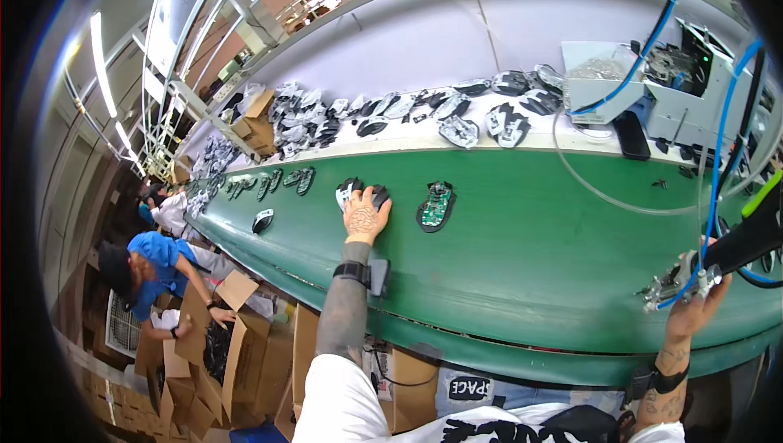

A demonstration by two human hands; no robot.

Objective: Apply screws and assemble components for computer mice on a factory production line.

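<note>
My left hand [365,219] reaches over the green belt, its fingers curled over a black-and-white computer mouse shell [347,191]. Another dark piece shows beside its fingertips; how the two join is hidden. To its right lies an opened mouse base [435,206] with a green circuit board facing up. My right hand [695,306] is wrapped around the metal head of a power screwdriver [738,239], which has a black body and blue hoses. The screwdriver tilts over the belt's right side.
Mouse shells [306,121] crowd the white shelf behind the green belt [522,280]. Several mouse bases [269,184] line the belt's far left. A white machine [689,76] stands back right, with a clear hose curving onto the belt. A person in blue [159,259] bends over cardboard boxes [236,337].
</note>
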